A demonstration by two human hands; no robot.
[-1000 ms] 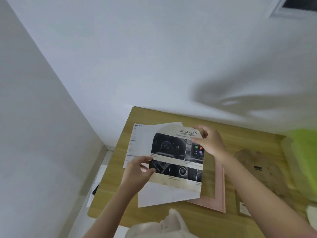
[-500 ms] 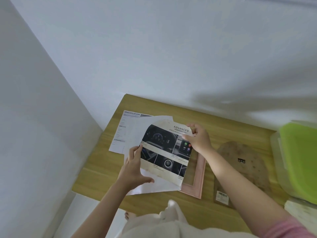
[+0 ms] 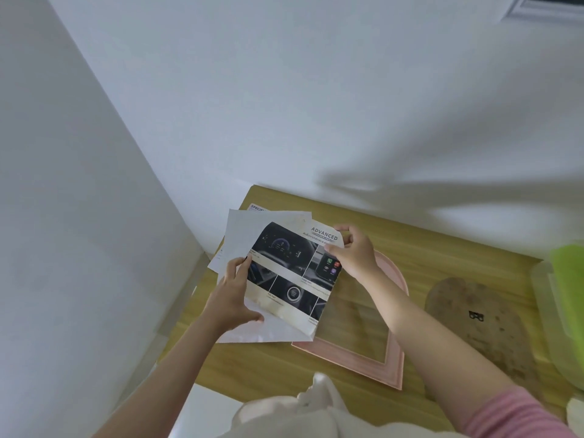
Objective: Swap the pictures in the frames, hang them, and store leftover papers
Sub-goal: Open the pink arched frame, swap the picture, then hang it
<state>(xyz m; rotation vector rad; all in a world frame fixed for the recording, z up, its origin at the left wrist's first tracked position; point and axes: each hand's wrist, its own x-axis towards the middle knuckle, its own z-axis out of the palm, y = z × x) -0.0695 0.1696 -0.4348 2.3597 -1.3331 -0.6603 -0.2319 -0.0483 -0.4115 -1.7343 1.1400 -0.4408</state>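
Both hands are on the printed picture [image 3: 292, 273], a cut brochure page headed "ADVANCED", arched at the top.

Right hand [image 3: 357, 254] pinches the top right corner between thumb and fingertips. Left hand [image 3: 232, 298] grips the left edge, thumb on the printed face, fingers behind; it looks like it holds the white sheets [image 3: 249, 235] stacked behind the picture too, but I cannot tell how many.

The picture hangs in the air, tilted, just above the wooden table [image 3: 268, 365]. The pink arched frame [image 3: 360, 358] lies flat on the table directly below the right forearm, its opening showing the table through it. The brown backing board [image 3: 474, 324] sits well to the right of that hand, with a green-lidded box [image 3: 568, 311] beyond it.

Handling, my read:
- Thin glossy paper: very light, floppy, creases easily, probably slick between sheets.
- Two-point edge grip is right; one corner alone lets it droop and fold.
- Keep pinches on the margins, not the print.
- Risk: the white sheets slide out from behind when the picture is laid into the frame. Separate them first.
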